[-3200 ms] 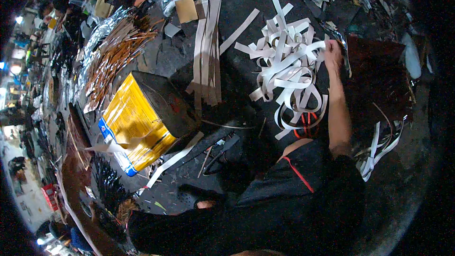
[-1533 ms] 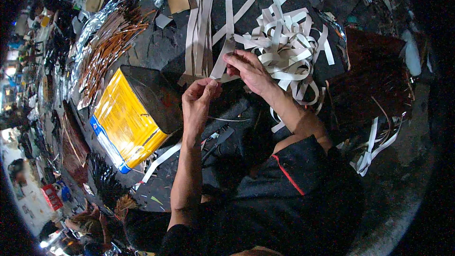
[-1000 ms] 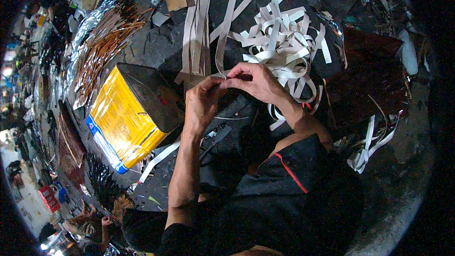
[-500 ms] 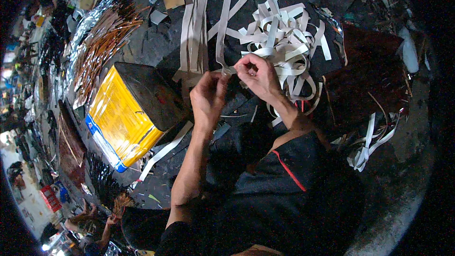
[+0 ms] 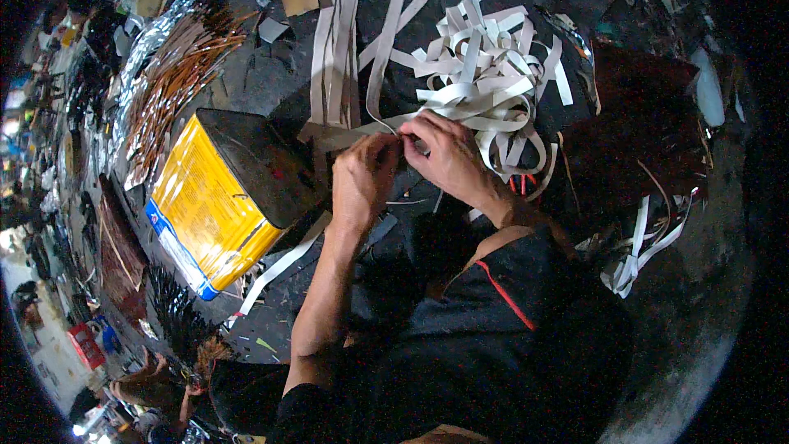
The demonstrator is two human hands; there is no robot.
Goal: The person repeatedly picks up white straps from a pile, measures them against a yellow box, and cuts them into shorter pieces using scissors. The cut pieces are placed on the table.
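Both hands meet in front of me, fingers pinched on a narrow pale strip (image 5: 382, 74). My left hand (image 5: 362, 177) is closed, its knuckles toward me and fingertips partly hidden. My right hand (image 5: 444, 154) pinches right beside it, thumb and forefinger together. From the pinch the strip bends upward and lies away from me on the dark surface. Just past my right hand sits a tangled pile of white strips (image 5: 485, 74). Several straight pale strips (image 5: 335, 57) lie side by side beyond my left hand.
A yellow and blue metal can (image 5: 214, 205) lies to the left of my left forearm, with a bundle of brown strips (image 5: 177, 82) behind it. At right are a dark brown sheet (image 5: 633, 131) and a few loose white strips (image 5: 637, 255). Another person's hand (image 5: 193, 390) shows at lower left.
My right hand has come down and left, so both hands now touch. The strip's bent end has drawn down between the fingers. The can and piles have stayed put.
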